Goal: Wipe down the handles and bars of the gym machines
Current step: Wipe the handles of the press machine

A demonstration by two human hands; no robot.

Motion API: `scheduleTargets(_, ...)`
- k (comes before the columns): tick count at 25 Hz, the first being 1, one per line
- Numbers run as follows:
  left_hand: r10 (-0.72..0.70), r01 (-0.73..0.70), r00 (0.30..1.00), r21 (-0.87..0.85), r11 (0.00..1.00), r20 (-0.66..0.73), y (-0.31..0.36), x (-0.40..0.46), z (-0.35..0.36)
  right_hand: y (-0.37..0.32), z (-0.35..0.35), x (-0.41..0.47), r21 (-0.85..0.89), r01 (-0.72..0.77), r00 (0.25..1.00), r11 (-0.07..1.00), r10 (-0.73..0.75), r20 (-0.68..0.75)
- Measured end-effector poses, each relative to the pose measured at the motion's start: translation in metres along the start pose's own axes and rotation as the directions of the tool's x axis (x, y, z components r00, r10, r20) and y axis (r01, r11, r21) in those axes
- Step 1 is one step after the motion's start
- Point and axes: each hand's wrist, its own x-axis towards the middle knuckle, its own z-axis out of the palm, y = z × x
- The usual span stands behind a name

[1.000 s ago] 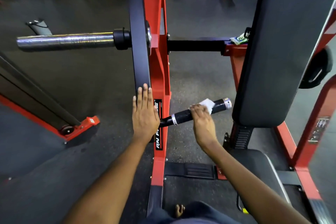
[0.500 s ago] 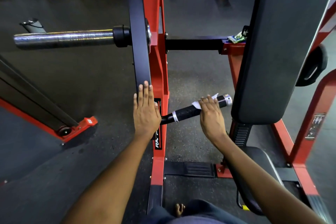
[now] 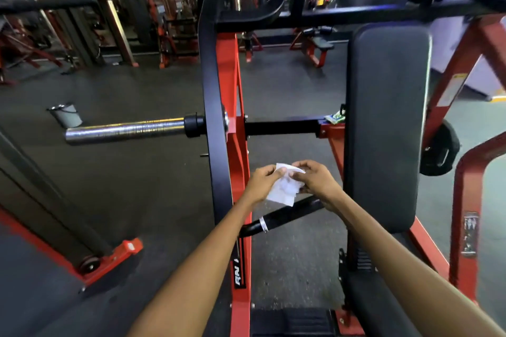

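Chrome bar at far left not yet being wiped. Left hand and right hand both pinching the white wipe between them, lifted just above the black handle, touching neither. Likely refolding mid-task; upper bars probably left to do.

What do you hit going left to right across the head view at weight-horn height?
Grey bucket → chrome weight horn → black upright bar → red frame post → black crossbar → black back pad → weight plate.
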Motion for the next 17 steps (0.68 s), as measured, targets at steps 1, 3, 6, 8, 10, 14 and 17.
scheduleTargets(1,-0.036,0.036,0.999,-0.033,0.999,-0.013,0.005,0.006,0.001,-0.006,-0.004,-0.002,0.073,-0.040,0.999,0.997,0.040,-0.005)
scheduleTargets(3,-0.079,0.072,0.994,-0.106,0.992,-0.069,0.007,0.013,-0.001,-0.015,-0.011,-0.008,0.196,-0.078,0.997,0.977,0.081,-0.005)
scheduleTargets(6,-0.140,0.128,0.989,-0.198,0.972,-0.045,0.015,0.014,0.000,-0.019,-0.015,-0.018,0.207,-0.087,0.993,0.974,0.068,0.096)
scheduleTargets(8,-0.181,0.170,0.983,-0.195,0.966,-0.040,0.019,0.011,0.004,-0.017,-0.013,-0.022,0.182,-0.060,0.991,0.981,0.036,0.131)
scheduleTargets(10,-0.235,0.219,0.971,-0.230,0.948,-0.040,0.019,0.010,0.006,-0.016,-0.012,-0.022,0.150,-0.013,0.995,0.989,-0.002,0.097)
scheduleTargets(14,-0.306,0.292,0.952,-0.266,0.919,-0.012,0.026,0.005,0.003,-0.017,-0.011,-0.021,0.141,-0.039,0.999,0.989,0.040,-0.006)
scheduleTargets(17,-0.318,0.289,0.948,-0.333,0.897,-0.034,0.031,0.001,0.002,-0.019,-0.006,-0.017,0.009,0.010,0.996,1.000,-0.009,-0.087)
